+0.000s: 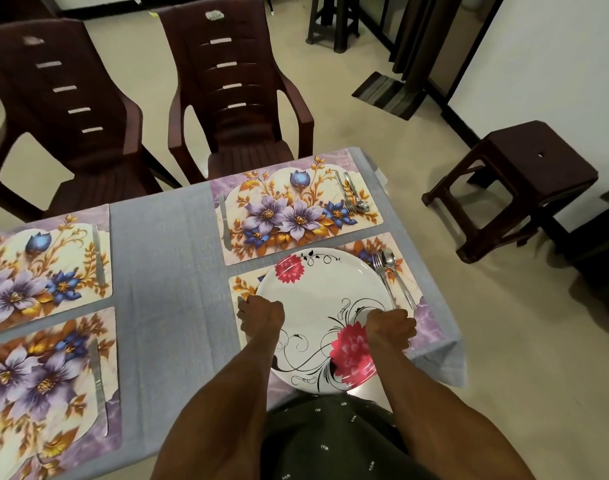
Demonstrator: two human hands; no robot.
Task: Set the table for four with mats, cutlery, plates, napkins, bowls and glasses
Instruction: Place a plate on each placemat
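The table (164, 271), under a grey cloth, carries four floral mats, each with cutlery. On the near right mat (431, 317) lies a white plate (323, 292) with red flowers, its near edge overhanging the table. The left hand (261, 315) and right hand (391, 327) each have a curled grip on the plate's rim at either side.

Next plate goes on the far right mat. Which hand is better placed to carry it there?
Probably right. Both hands grip the white floral plate on the near mat: left hand at its left rim, right hand at its right. The empty floral placemat lies straight ahead, slightly nearer the right hand's side.
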